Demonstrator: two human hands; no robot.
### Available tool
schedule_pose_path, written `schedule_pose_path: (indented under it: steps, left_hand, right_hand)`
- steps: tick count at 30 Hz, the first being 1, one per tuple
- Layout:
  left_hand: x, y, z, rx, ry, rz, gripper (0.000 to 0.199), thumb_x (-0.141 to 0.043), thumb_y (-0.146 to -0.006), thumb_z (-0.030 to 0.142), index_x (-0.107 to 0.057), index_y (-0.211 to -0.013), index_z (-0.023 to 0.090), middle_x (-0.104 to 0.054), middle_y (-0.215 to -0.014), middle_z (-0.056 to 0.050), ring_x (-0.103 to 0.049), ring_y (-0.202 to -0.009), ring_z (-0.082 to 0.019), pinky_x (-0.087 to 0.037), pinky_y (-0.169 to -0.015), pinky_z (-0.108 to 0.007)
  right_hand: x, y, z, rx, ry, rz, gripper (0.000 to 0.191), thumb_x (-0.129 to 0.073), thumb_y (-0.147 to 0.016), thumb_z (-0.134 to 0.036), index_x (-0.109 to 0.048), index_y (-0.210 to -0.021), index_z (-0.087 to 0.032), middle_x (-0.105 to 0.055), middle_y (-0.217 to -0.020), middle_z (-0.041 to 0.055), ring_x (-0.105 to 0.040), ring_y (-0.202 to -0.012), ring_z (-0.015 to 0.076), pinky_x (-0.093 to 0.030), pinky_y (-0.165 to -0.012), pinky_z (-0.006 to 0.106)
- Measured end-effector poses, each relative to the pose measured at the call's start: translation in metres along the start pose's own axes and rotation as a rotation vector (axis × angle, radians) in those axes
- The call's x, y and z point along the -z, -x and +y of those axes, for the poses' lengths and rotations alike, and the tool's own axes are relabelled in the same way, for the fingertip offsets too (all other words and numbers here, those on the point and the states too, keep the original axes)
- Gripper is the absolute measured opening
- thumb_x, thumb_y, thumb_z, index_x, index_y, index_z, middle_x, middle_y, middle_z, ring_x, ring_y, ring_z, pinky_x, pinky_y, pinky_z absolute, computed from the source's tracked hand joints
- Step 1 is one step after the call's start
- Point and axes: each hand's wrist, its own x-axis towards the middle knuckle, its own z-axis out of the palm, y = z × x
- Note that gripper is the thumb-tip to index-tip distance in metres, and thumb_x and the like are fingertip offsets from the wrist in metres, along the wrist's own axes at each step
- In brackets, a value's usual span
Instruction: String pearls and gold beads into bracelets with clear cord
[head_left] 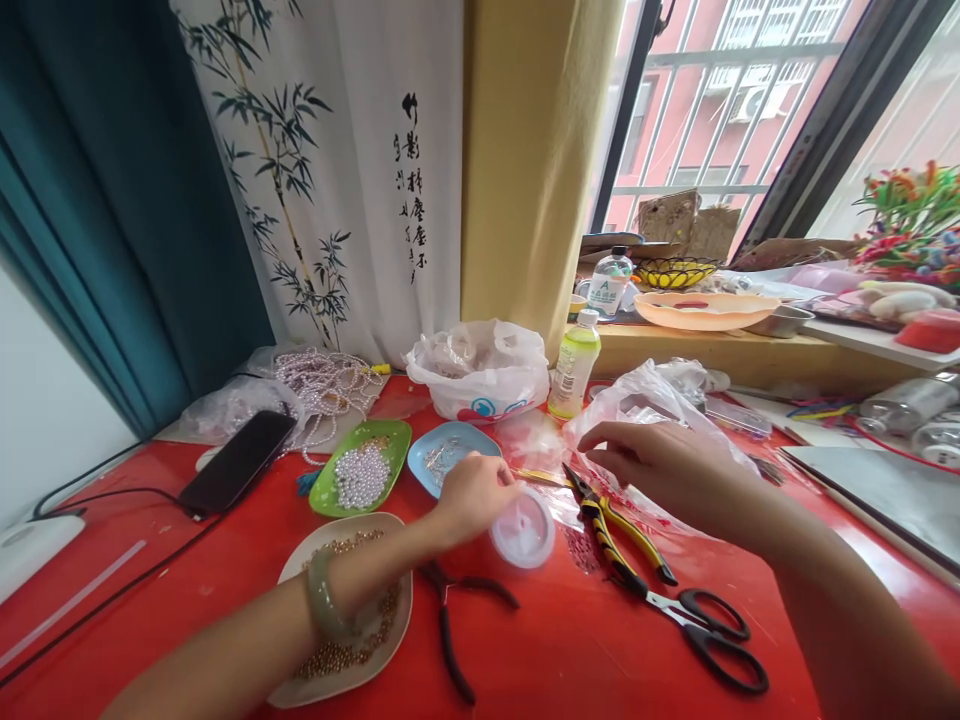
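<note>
My left hand [478,497], with a green bangle [328,597] on the wrist, is closed with its fingers curled together above the rim of a small clear round container [523,540]. Whatever it pinches is too small or hidden to make out. Over a clear plastic bag [637,400], my right hand [660,462] hovers with bent fingers slightly apart and nothing visible in them. Below it lie yellow-and-black pliers [611,530] and black-handled scissors [701,625]. Black-handled pliers [450,620] rest open beside a cream dish of gold beads [401,600], partly covered by my left forearm.
A green dish [320,497] holds pearly beads; a blue dish [420,455] holds small metal pieces. Bead strands [330,385], a phone [238,465], a bag-lined bowl [480,385] and a yellow-green bottle [575,365] stand behind. A dark board [885,500] lies at the right.
</note>
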Motion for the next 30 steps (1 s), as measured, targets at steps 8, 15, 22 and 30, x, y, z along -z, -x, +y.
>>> schedule_pose_path:
  steps: [8, 15, 22, 30]
  left_hand:
    - [0.001, -0.002, 0.016, -0.148, 0.288, -0.382, 0.028, -0.055, -0.07, 0.022, -0.065, -0.095, 0.016, -0.067, -0.08, -0.004, -0.058, -0.066, -0.016, -0.043, -0.062, -0.024]
    - [-0.021, -0.003, 0.009, -0.159, 0.373, -0.484, 0.022, -0.057, -0.067, 0.019, -0.07, -0.084, 0.016, -0.07, -0.078, -0.004, -0.059, -0.068, -0.015, -0.042, -0.062, -0.022]
    - [-0.034, -0.008, 0.009, -0.071, 0.522, -0.444, 0.017, -0.059, -0.068, 0.024, -0.071, -0.077, 0.015, -0.069, -0.075, -0.005, -0.06, -0.067, -0.016, -0.043, -0.059, -0.022]
    - [-0.034, -0.007, 0.01, -0.039, 0.658, -0.461, 0.015, -0.06, -0.065, 0.021, -0.07, -0.074, 0.013, -0.069, -0.075, -0.006, -0.059, -0.068, -0.016, -0.043, -0.062, -0.023]
  right_hand:
    - [-0.004, -0.007, 0.0, -0.029, -0.218, -0.033, 0.025, -0.038, -0.082, -0.019, -0.063, -0.084, -0.02, -0.066, -0.067, 0.0009, -0.059, -0.061, 0.015, -0.041, -0.053, 0.023]
    - [-0.015, -0.002, 0.007, -0.092, -0.3, -0.048, 0.023, -0.039, -0.082, -0.022, -0.062, -0.08, -0.018, -0.065, -0.07, 0.0013, -0.06, -0.062, 0.0152, -0.043, -0.055, 0.024]
    - [-0.025, 0.01, 0.011, -0.109, -0.099, -0.105, 0.028, -0.035, -0.086, -0.022, -0.062, -0.083, -0.019, -0.067, -0.073, 0.0033, -0.061, -0.064, 0.0174, -0.043, -0.056, 0.027]
    - [-0.052, 0.009, 0.001, 0.264, 0.292, -0.021, 0.015, -0.052, -0.076, -0.009, -0.063, -0.082, -0.018, -0.065, -0.084, 0.0077, -0.057, -0.084, 0.0222, -0.038, -0.078, 0.034]
